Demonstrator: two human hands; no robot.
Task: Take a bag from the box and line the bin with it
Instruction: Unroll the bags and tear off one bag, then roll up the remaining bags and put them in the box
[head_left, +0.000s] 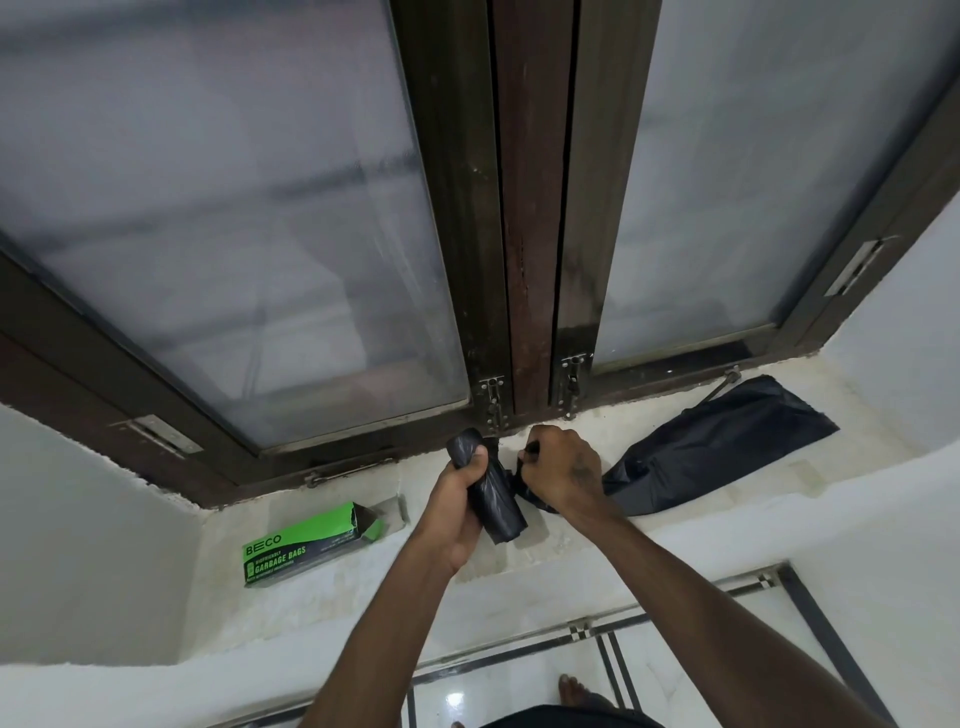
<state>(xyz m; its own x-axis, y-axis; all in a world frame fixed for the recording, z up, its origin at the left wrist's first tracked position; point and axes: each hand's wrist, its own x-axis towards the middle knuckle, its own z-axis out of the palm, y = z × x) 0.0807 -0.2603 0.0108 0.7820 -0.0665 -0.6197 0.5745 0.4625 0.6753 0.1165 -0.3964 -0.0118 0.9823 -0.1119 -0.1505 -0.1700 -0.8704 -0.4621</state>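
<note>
While left hand (457, 499) grips roll of black bags (491, 493), right hand (563, 470) pinches loose bag (717, 447) trailing to its right. Green box (311, 543): on sill (571, 551), left of L hand, end open.

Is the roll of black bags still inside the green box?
No: the left hand grips the roll of black bags above the sill, while the green box lies open-ended to its left.
</note>
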